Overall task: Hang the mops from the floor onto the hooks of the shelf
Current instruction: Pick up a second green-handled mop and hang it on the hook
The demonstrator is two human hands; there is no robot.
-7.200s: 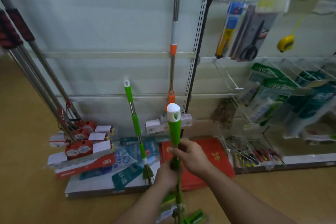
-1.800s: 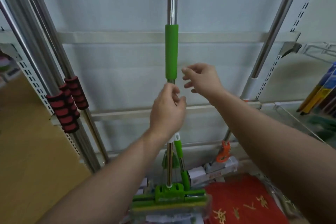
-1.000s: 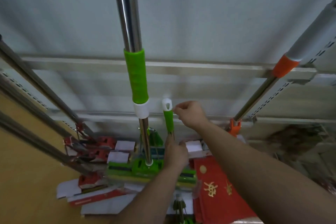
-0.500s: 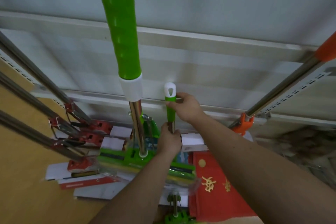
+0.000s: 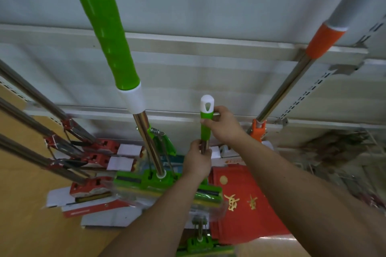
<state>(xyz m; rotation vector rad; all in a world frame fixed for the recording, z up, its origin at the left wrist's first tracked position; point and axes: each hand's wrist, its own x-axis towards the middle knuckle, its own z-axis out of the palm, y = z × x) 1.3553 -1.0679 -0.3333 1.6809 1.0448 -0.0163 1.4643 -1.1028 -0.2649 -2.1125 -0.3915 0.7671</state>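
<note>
A second green mop stands upright in front of me; its green handle (image 5: 206,129) ends in a white cap with a hanging hole. My right hand (image 5: 224,126) grips the green part just under the cap. My left hand (image 5: 197,160) grips the metal pole directly below. Its green mop head (image 5: 201,245) shows at the bottom edge, near the floor. To the left hangs another green mop (image 5: 110,44), its pole running up out of view and its green sponge head (image 5: 158,182) low by the shelf base.
An orange-handled mop (image 5: 319,41) hangs on the right beside a slotted upright (image 5: 325,77). Red-headed mops (image 5: 92,185) hang at the left. A red cloth with gold characters (image 5: 246,204) lies on the base. The wooden floor (image 5: 25,215) lies at lower left.
Both hands let go of the mop hung at the left and took the second green mop. Over the last half second its handle has stayed about where it was.
</note>
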